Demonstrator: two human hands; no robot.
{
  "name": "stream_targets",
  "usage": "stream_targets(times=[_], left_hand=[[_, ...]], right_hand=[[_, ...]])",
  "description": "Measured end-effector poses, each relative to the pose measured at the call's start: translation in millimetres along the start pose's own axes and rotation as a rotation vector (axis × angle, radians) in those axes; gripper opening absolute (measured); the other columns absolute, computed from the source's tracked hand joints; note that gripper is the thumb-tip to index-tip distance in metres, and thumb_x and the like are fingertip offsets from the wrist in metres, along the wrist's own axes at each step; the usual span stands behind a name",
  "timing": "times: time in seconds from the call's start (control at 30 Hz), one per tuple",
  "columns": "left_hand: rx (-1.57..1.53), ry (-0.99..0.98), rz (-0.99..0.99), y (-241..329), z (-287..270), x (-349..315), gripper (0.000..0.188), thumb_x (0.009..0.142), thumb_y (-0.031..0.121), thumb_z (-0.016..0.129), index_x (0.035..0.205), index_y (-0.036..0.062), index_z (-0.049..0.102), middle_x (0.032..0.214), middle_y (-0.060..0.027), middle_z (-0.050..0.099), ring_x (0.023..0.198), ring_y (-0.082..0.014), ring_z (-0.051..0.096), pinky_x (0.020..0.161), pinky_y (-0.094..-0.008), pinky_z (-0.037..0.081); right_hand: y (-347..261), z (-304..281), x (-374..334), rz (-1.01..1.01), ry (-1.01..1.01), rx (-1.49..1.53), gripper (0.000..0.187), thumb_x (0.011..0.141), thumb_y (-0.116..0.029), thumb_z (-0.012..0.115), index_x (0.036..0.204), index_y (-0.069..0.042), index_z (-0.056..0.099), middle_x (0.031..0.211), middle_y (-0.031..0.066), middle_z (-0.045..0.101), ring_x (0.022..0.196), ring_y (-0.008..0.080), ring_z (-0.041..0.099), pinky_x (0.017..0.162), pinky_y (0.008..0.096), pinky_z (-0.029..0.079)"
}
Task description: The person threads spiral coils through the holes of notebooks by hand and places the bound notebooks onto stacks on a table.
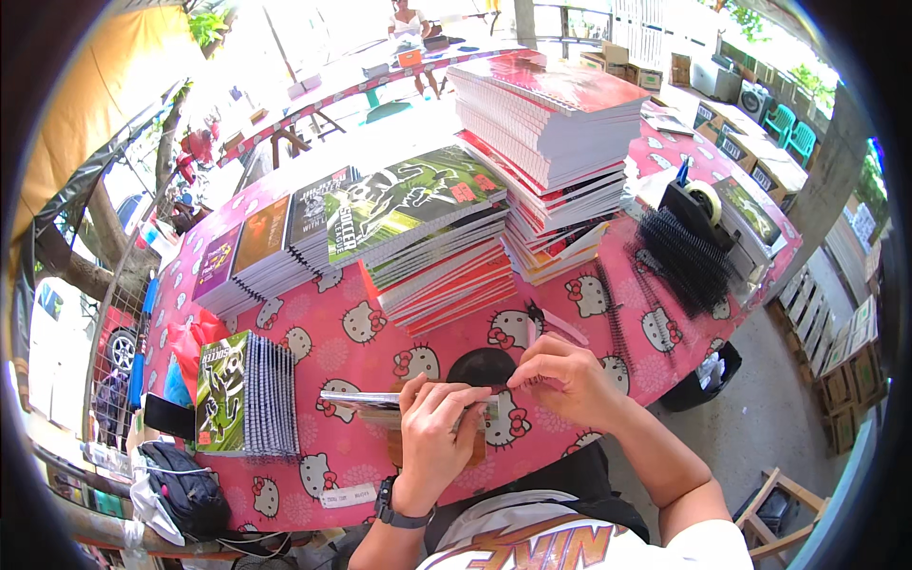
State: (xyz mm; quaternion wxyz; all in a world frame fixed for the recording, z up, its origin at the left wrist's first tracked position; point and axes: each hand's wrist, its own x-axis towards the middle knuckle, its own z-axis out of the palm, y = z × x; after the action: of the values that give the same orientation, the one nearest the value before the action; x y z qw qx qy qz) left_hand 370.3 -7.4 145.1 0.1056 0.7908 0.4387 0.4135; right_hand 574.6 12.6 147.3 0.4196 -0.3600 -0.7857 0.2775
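My left hand is closed around a thin notebook held nearly edge-on above the table's near side. My right hand pinches at the notebook's right end, its thumb and fingers pressed together. A small dark bit shows by those fingertips, too small to name for certain. Just beyond the hands lies a black round object. Pink-handled pliers rest on the cloth beyond my right hand. To the left stands a stack of coil-bound green-covered notebooks.
Tall stacks of notebooks and unbound books fill the far side. Black spiral coils lie at the right, beside a tape dispenser. A phone sits at the left edge. Another person is at a far table.
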Motion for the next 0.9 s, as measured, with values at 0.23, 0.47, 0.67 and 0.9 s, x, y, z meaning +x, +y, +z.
stream_targets(times=[0.23, 0.47, 0.67, 0.9], left_hand=[[-0.037, -0.002, -0.033, 1, 0, 2, 0.018, 0.072, 0.006, 0.067, 0.090, 0.0113, 0.065, 0.081, -0.0037, 0.064, 0.080, -0.0211, 0.060, 0.093, -0.0383, 0.033], [-0.026, 0.028, 0.013, -3, 2, -2, 0.020, 0.073, 0.006, 0.066, 0.092, 0.0117, 0.064, 0.080, -0.0038, 0.063, 0.080, -0.0222, 0.059, 0.092, -0.0388, 0.034], [-0.024, 0.017, 0.029, -4, 3, 0, 0.022, 0.071, 0.004, 0.065, 0.092, 0.0115, 0.064, 0.082, -0.0043, 0.063, 0.081, -0.0221, 0.059, 0.089, -0.0389, 0.034], [-0.079, 0.009, 0.040, 7, -4, 3, 0.019, 0.074, 0.009, 0.065, 0.091, 0.0142, 0.064, 0.082, -0.0019, 0.063, 0.080, -0.0199, 0.058, 0.092, -0.0410, 0.029]], right_hand=[[1, 7, 5, -0.104, -0.011, 0.028, 0.031, 0.065, 0.012, 0.062, 0.089, -0.008, 0.061, 0.083, 0.0044, 0.052, 0.081, 0.0229, 0.055, 0.066, 0.0319, 0.046], [-3, -4, 5, -0.009, -0.174, 0.076, 0.026, 0.070, 0.007, 0.065, 0.093, -0.004, 0.061, 0.086, 0.0080, 0.058, 0.077, 0.0225, 0.059, 0.067, 0.0311, 0.047], [-3, 5, 3, 0.033, -0.153, 0.119, 0.025, 0.073, 0.005, 0.065, 0.097, -0.002, 0.060, 0.085, 0.0088, 0.060, 0.078, 0.0215, 0.060, 0.066, 0.0310, 0.048], [-10, 2, 4, 0.196, -0.313, -0.109, 0.020, 0.086, -0.017, 0.058, 0.099, -0.002, 0.061, 0.071, 0.0100, 0.063, 0.068, 0.0245, 0.064, 0.060, 0.0323, 0.048]])
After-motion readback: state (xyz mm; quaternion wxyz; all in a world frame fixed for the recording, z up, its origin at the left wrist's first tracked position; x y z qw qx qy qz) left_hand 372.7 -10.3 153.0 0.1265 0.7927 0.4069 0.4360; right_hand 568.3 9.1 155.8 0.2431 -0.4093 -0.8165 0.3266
